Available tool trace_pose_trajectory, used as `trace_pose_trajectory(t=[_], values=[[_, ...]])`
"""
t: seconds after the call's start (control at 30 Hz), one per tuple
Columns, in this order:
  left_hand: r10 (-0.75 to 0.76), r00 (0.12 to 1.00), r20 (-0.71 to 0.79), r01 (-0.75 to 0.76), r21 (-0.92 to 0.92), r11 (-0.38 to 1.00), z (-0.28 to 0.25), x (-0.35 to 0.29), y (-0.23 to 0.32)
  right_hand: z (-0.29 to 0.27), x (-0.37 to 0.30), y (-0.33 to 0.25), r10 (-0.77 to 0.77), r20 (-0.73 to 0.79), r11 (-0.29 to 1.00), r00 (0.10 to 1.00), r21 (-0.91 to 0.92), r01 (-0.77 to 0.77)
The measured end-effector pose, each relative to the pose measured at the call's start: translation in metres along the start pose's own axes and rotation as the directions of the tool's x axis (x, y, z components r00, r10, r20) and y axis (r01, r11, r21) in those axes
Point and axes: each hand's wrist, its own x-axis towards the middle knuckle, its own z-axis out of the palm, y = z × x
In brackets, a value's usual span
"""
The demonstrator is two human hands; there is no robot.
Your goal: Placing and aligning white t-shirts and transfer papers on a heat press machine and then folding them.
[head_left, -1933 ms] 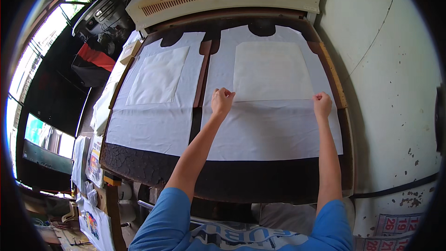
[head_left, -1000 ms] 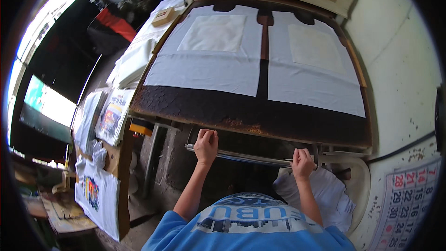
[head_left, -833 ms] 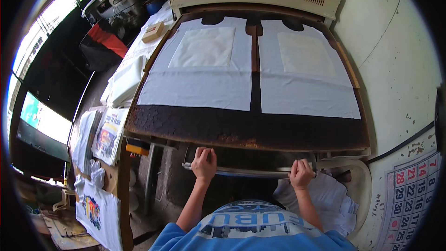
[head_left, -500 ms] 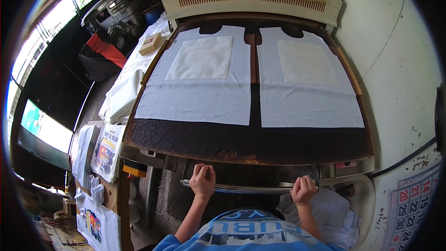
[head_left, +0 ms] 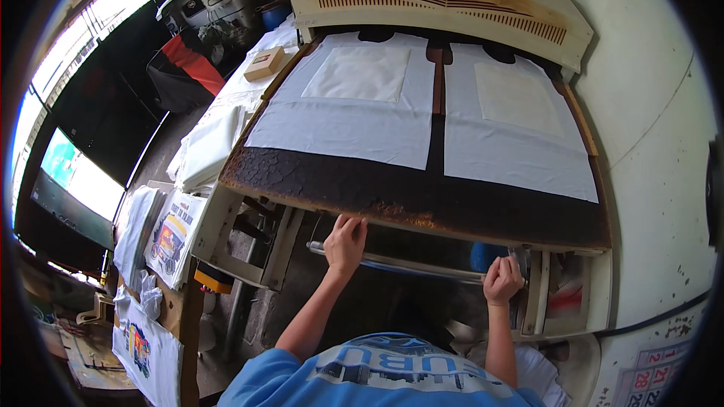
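Two white T-shirts, a left one (head_left: 339,125) and a right one (head_left: 520,157), lie side by side on a dark, scorched board (head_left: 324,181). Each carries a pale rectangular sheet, the left sheet (head_left: 358,74) and the right sheet (head_left: 517,96). My left hand (head_left: 345,245) has its fingers curled against the board's front edge. Below that edge runs a metal bar (head_left: 415,268), passing behind my left wrist. My right hand (head_left: 503,280) is closed at the bar's right end; its palm side is hidden.
A cream vented press housing (head_left: 445,0) stands at the board's far end. Left are stacked white cloths (head_left: 207,152), a small box (head_left: 264,64), printed shirts (head_left: 172,237) and an orange-black part (head_left: 213,279). A pale wall (head_left: 648,105) rises at right. A metal frame (head_left: 241,265) juts out under the board.
The board and shirts have slid away from me toward the press housing, exposing more of the frame beneath. Both hands have moved forward. The view has also shifted and tilted.
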Motion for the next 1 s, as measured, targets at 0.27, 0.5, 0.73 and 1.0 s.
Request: trace_pose_trajectory(t=[0.27,0.5,0.73,1.0], values=[[0.704,0.624,0.34,0.547,-0.833,-0.083,-0.15,0.123,0.26,0.081,0.059,0.07,-0.293,-0.025,0.907,0.956,-0.322,0.27],[0.784,0.608,0.123,0.446,-0.87,-0.209,-0.132,0.109,0.274,0.134,0.154,0.059,0.033,0.068,0.994,0.997,0.101,-0.04],[0.804,0.588,-0.089,0.352,-0.867,-0.353,-0.129,0.149,0.261,0.19,0.185,0.032,-0.056,0.247,0.998,0.967,0.043,0.047],[0.756,0.603,-0.255,0.166,-0.887,-0.431,-0.13,0.211,0.217,0.264,0.264,0.074,-0.062,0.373,0.997,0.926,-0.027,0.077]])
